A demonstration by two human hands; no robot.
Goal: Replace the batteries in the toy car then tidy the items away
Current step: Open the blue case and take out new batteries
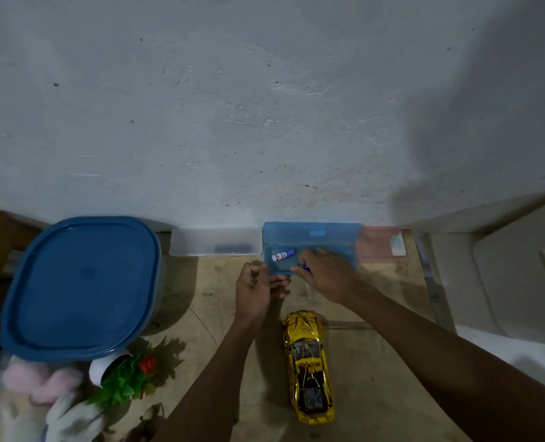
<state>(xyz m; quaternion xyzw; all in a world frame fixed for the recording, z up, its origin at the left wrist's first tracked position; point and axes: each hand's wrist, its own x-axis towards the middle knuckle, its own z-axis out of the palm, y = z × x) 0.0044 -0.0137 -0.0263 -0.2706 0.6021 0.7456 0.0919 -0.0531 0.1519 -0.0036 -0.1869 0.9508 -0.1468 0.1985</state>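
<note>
A blue plastic case [344, 250] stands open against the wall, its lid leaning back. One blue-and-white battery [283, 255] lies in its left end. My left hand [253, 290] grips the case's front left corner. My right hand [326, 275] reaches into the case and pinches a small blue item, apparently a second battery [306, 266], mostly hidden by the fingers. The gold toy car [307, 365] lies on the wooden table [201, 282] just below my hands, nose toward the case.
A clear plastic case [215, 245] sits left of the blue one, a pink case [379, 245] to its right. A large blue-lidded tub [80, 288] fills the left side, with a tipped white pot of artificial plant [124, 374] and soft cloths below it. A pale chair [503, 266] stands at right.
</note>
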